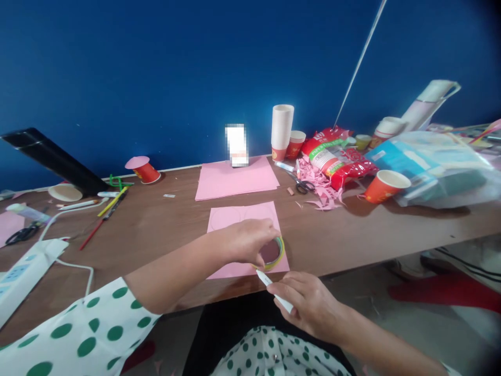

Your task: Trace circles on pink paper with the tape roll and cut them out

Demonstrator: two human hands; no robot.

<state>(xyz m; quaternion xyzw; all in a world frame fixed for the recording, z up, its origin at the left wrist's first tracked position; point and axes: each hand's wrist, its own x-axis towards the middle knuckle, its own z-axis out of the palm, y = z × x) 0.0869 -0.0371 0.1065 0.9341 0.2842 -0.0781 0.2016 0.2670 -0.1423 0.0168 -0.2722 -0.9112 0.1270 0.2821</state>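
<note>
My left hand [250, 241] has its thumb and fingers gripping a yellow-rimmed roll of tape [281, 255]. The roll lies flat on the lower right part of a pink sheet of paper [221, 271] at the table's front edge. Faint drawn circles show on the upper part of that sheet, partly covered by my left hand and forearm. In my right hand [309, 302], closed around its barrel, is a white marker [265, 279]. Its tip points up and left, close to the near rim of the tape roll; whether it touches the paper I cannot tell.
Behind the sheet lies a pink paper stack [235, 184]. Paper cups [282, 128], scissors [304, 186], shredded pink paper [323, 196], a red packet [336, 156] and a tilted red cup [385, 187] sit right. A power strip [33, 271] and pens [113, 202] lie left.
</note>
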